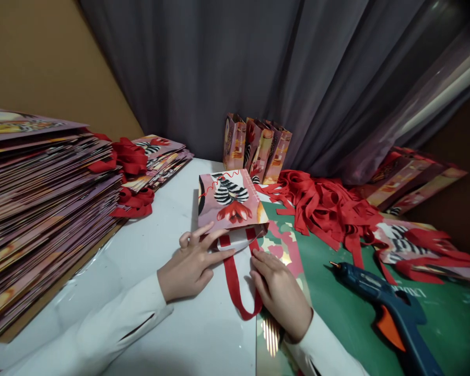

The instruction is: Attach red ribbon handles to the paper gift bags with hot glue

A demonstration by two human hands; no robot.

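A paper gift bag (235,201) with a zebra-stripe and red flower print lies flat on the table, its mouth towards me. From the mouth a red ribbon handle (235,292) loops out over the white tabletop. My left hand (191,263) is open, fingers spread, with fingertips on the lower edge of the bag and by the ribbon's left end. My right hand (280,287) has its fingers drawn together over the right side of the ribbon, close to the bag's mouth. Its fingertips partly cover the ribbon there.
A blue glue gun (379,292) with an orange trigger lies on a green sheet (321,277) at right. Red ribbons (329,209) form a heap behind it. Tall stacks of flat bags (50,209) stand left. Upright bags (254,149) stand before the grey curtain (215,73).
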